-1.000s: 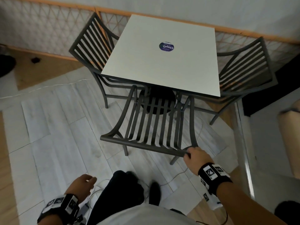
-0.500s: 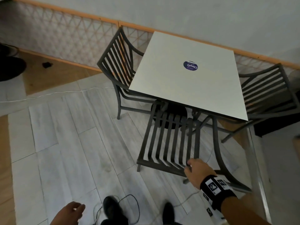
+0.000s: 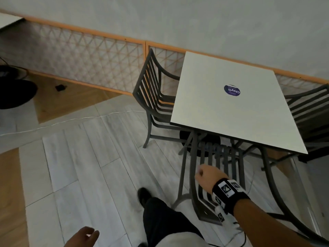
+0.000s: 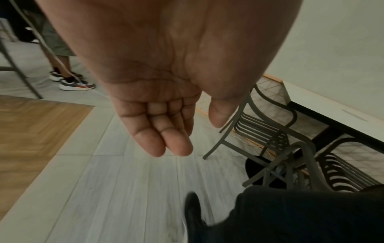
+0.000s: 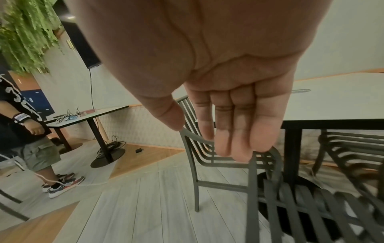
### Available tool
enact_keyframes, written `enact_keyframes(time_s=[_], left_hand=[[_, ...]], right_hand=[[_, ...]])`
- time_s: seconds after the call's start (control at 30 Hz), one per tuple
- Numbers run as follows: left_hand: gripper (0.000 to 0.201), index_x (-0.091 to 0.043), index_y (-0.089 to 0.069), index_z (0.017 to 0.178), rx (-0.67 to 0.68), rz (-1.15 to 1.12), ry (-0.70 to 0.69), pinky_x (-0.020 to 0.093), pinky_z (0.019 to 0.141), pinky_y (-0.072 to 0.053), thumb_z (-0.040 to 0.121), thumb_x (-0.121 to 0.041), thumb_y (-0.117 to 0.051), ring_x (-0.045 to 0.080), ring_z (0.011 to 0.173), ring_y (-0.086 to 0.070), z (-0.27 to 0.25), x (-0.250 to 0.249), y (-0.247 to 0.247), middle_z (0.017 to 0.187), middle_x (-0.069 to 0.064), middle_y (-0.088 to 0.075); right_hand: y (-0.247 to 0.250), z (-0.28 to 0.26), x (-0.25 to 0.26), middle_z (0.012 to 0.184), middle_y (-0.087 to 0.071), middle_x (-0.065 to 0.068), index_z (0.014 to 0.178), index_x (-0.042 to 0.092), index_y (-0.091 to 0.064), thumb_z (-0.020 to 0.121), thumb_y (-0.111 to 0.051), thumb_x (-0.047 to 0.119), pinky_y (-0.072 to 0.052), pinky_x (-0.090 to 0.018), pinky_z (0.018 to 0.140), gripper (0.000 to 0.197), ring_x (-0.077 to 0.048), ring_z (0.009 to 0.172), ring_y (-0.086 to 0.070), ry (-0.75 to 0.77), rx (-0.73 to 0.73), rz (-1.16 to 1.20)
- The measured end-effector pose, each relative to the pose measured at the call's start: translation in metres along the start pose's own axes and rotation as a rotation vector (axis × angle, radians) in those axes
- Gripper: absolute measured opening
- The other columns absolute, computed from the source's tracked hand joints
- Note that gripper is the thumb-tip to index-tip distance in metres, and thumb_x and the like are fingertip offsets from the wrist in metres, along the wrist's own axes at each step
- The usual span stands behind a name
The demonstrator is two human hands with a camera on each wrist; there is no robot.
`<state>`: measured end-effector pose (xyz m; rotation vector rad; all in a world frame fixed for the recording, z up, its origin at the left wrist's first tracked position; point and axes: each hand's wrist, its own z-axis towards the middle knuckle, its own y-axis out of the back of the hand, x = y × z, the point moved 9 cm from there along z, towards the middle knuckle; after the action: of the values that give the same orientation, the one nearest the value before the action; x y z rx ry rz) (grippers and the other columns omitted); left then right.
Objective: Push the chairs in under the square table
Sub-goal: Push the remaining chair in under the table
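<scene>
The square white table [image 3: 231, 111] with a round blue sticker stands by the wall. A grey slatted chair [image 3: 206, 213] is on its near side, seat under the top and backrest toward me. My right hand [image 3: 202, 173] hovers over that backrest with relaxed fingers, holding nothing; in the right wrist view the right hand [image 5: 228, 131] is empty. A second chair [image 3: 151, 93] stands at the table's left side and a third chair [image 3: 309, 107] at its right. My left hand [image 3: 83, 236] hangs empty at the bottom, its fingers [image 4: 172, 139] loose.
My leg and black shoe [image 3: 144, 195] are just left of the near chair. A thin white cable [image 3: 71, 120] crosses the floor. Another person [image 5: 31, 139] stands by a second table [image 5: 89, 115] to the left. A lattice wall panel [image 3: 89, 63] runs behind.
The near chair has slid further in under the table. My right hand has let go of its top rail and moved left over the backrest. My view has swung left.
</scene>
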<state>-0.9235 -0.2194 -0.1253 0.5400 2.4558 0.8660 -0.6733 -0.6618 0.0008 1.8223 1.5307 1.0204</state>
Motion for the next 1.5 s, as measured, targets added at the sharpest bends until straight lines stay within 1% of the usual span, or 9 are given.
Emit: enact_keyframes(time_s=[0.17,0.33,0.5,0.67,0.8,0.97,1.23,1.37,1.5], left_hand=[[0.027,-0.031,-0.062,0.107,0.146,0.055,-0.065,0.038,0.093,-0.056,0.090,-0.052,-0.061,0.018,0.094,-0.070,0.065,-0.058,0.030,0.098,-0.003,-0.073],[0.028,-0.032,-0.061,0.111,0.152,0.102,-0.100,0.037,0.091,-0.055,0.092,-0.052,-0.057,0.014,0.087,-0.071,0.143,-0.136,0.093,0.091,-0.009,-0.074],[0.031,-0.029,-0.062,0.117,0.142,0.154,-0.124,0.036,0.089,-0.052,0.094,-0.049,-0.056,0.015,0.086,-0.071,0.213,-0.220,0.159,0.093,-0.009,-0.074],[0.026,-0.026,-0.061,0.117,0.125,0.146,-0.216,0.036,0.083,-0.053,0.097,-0.043,-0.055,0.013,0.079,-0.070,0.252,-0.306,0.211,0.081,-0.005,-0.073],[0.028,-0.026,-0.060,0.119,0.139,0.156,-0.242,0.034,0.084,-0.052,0.098,-0.043,-0.054,0.013,0.082,-0.070,0.276,-0.344,0.235,0.087,-0.007,-0.073],[0.032,-0.025,-0.060,0.123,0.155,0.182,-0.267,0.033,0.081,-0.050,0.098,-0.044,-0.054,0.014,0.084,-0.068,0.304,-0.371,0.259,0.094,-0.007,-0.070],[0.029,-0.027,-0.057,0.121,0.230,0.272,-0.339,0.033,0.083,-0.051,0.099,-0.045,-0.052,0.013,0.084,-0.069,0.352,-0.415,0.285,0.095,-0.007,-0.070],[0.030,-0.024,-0.060,0.118,0.280,0.368,-0.400,0.036,0.086,-0.052,0.098,-0.045,-0.052,0.017,0.087,-0.070,0.394,-0.448,0.292,0.097,-0.003,-0.072],[0.034,-0.020,-0.061,0.121,0.340,0.456,-0.494,0.032,0.077,-0.046,0.098,-0.043,-0.053,0.021,0.091,-0.069,0.444,-0.493,0.298,0.101,0.002,-0.073]], right_hand=[[0.027,0.079,0.072,0.100,-0.067,-0.001,0.106,0.022,-0.059,0.095,-0.042,0.048,-0.052,-0.035,0.073,0.033,-0.022,0.084,-0.062,0.029,-0.027,0.025],[0.042,0.172,0.137,0.109,-0.069,0.000,0.111,0.025,-0.062,0.093,-0.045,0.048,-0.053,-0.038,0.086,0.034,-0.024,0.096,-0.064,0.001,-0.015,0.143],[0.062,0.259,0.201,0.116,-0.069,-0.003,0.120,0.022,-0.061,0.093,-0.046,0.049,-0.053,-0.037,0.089,0.041,-0.027,0.102,-0.065,-0.032,0.072,0.218],[0.106,0.342,0.252,0.109,-0.065,-0.002,0.120,0.016,-0.056,0.096,-0.045,0.048,-0.053,-0.038,0.081,0.041,-0.026,0.094,-0.064,-0.053,0.056,0.281],[0.126,0.390,0.273,0.111,-0.063,-0.009,0.124,0.015,-0.053,0.098,-0.043,0.047,-0.050,-0.038,0.076,0.043,-0.026,0.090,-0.059,-0.099,0.066,0.292],[0.129,0.422,0.284,0.101,-0.060,-0.006,0.112,0.017,-0.055,0.097,-0.043,0.049,-0.047,-0.035,0.070,0.038,-0.020,0.078,-0.057,-0.148,0.095,0.276],[0.101,0.435,0.295,0.103,-0.065,-0.008,0.114,0.015,-0.060,0.094,-0.047,0.050,-0.058,-0.040,0.088,0.043,-0.026,0.091,-0.066,-0.256,0.236,0.331],[0.092,0.440,0.304,0.085,-0.058,-0.006,0.094,0.014,-0.060,0.099,-0.045,0.037,-0.046,-0.033,0.079,0.028,-0.034,0.107,-0.066,-0.318,0.264,0.384],[0.089,0.446,0.307,0.092,-0.064,-0.012,0.090,0.012,-0.060,0.095,-0.045,0.039,-0.054,-0.040,0.085,0.031,-0.037,0.103,-0.068,-0.467,0.239,0.520]])
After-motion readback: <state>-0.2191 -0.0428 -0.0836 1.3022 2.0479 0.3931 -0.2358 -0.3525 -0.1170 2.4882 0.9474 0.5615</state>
